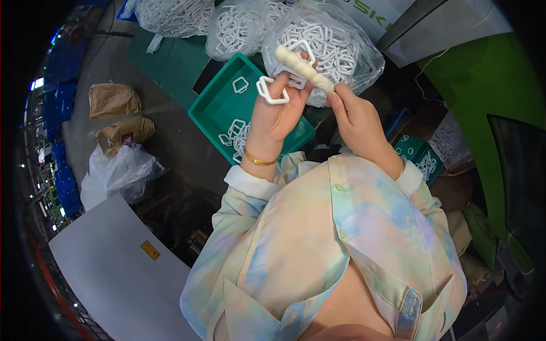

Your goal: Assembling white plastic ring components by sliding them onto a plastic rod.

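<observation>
My left hand is raised, palm up, with its fingers curled around white angular plastic rings. One ring hangs by the thumb, and more show among the fingertips. Across those fingers lies a cream-coloured knobbed stick, tilted down to the right. My right hand pinches the stick's lower end between thumb and fingers. Whether the stick touches the rings cannot be made out. Below my left hand, a green tray holds several loose white rings.
Clear plastic bags full of white rings stand at the back. A smaller green bin with rings sits at the right. Brown paper bags and a plastic bag lie left on the floor. A pale machine panel is at lower left.
</observation>
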The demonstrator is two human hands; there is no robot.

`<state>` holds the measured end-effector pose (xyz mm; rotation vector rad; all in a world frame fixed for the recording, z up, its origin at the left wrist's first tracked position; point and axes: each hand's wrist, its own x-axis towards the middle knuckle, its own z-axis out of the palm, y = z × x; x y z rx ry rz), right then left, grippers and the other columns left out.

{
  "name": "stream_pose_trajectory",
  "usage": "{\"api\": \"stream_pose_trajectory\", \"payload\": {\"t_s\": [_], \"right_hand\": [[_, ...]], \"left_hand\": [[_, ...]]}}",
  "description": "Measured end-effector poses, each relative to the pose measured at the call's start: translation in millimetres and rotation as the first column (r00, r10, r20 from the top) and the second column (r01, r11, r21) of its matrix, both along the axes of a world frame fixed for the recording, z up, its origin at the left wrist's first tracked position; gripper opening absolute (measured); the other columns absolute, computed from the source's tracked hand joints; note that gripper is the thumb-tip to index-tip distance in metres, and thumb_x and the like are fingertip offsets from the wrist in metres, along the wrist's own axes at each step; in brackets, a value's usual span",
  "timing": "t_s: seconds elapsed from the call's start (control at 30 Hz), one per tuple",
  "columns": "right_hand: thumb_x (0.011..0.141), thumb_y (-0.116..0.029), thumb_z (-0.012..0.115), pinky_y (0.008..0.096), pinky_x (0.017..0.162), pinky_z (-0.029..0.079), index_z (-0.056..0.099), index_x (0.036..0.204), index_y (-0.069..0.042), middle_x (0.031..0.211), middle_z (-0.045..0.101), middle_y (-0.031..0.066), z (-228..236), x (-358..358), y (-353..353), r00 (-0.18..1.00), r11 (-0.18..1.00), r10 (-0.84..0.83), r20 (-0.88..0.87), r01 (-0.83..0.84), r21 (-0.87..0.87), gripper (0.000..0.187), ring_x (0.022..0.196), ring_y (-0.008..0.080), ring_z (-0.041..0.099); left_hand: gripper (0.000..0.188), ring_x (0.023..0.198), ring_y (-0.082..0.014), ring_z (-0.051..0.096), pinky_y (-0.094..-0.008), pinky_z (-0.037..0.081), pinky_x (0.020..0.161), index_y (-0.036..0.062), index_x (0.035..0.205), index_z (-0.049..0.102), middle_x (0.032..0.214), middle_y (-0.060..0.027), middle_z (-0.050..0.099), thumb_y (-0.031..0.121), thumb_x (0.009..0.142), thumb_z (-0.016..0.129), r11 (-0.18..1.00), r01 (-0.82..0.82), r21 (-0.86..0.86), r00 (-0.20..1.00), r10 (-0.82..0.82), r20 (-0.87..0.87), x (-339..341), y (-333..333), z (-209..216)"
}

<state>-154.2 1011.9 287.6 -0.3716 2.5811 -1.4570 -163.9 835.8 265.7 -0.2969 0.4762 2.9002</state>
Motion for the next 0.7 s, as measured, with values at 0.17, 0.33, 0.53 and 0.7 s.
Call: {"api": "stream_pose_trajectory", "payload": {"t_s": [0.17,0.33,0.53,0.7], "right_hand": [[0.101,-0.025,0.048,0.0466,0.058,0.045,0.056,0.093,-0.006,0.067,0.059,0.0198,-7.1,-13.3,11.0,0.993,0.995,-0.096,-0.061,0.098,0.03,0.022,0.065,0.0412,0.061],[0.102,-0.026,0.048,0.0359,0.056,0.043,0.06,0.091,-0.004,0.065,0.055,0.0148,-6.5,-25.6,29.2,0.969,0.969,-0.228,-0.094,0.216,-0.123,0.028,0.058,0.0271,0.058],[0.103,-0.028,0.047,0.0303,0.057,0.04,0.059,0.091,-0.003,0.064,0.05,0.0081,-1.4,-35.2,45.6,0.947,0.946,-0.314,-0.064,0.307,-0.1,0.03,0.059,0.0145,0.046],[0.103,-0.028,0.047,0.0288,0.056,0.039,0.059,0.091,-0.003,0.063,0.049,0.0054,-2.4,-39.0,56.1,0.94,0.936,-0.338,-0.052,0.331,-0.118,0.031,0.058,0.0118,0.045]], "left_hand": [[0.042,0.134,-0.0321,0.044,-0.0457,0.033,0.117,-0.0027,0.138,0.041,0.14,-0.0183,0.048,0.004,0.098,0.049,0.998,0.004,-0.058,1.0,-0.005,-0.03,-1.7,-3.8,-5.3],[0.044,0.128,-0.0282,0.051,-0.0396,0.039,0.11,-0.005,0.14,0.043,0.134,-0.0175,0.053,0.007,0.098,0.048,0.876,-0.007,-0.482,0.972,-0.107,-0.209,-17.9,-7.1,15.6],[0.031,0.103,-0.0236,0.063,-0.0317,0.048,0.089,0.0057,0.121,0.064,0.112,-0.0101,0.066,0.005,0.091,0.057,-0.138,-0.378,-0.916,0.862,-0.413,-0.294,-57.0,-15.9,47.9],[0.033,0.098,-0.0257,0.063,-0.0325,0.049,0.083,0.0092,0.114,0.068,0.103,-0.0112,0.064,0.004,0.082,0.064,-0.397,-0.612,-0.684,0.742,-0.587,-0.324,-78.0,-18.1,62.9]]}}
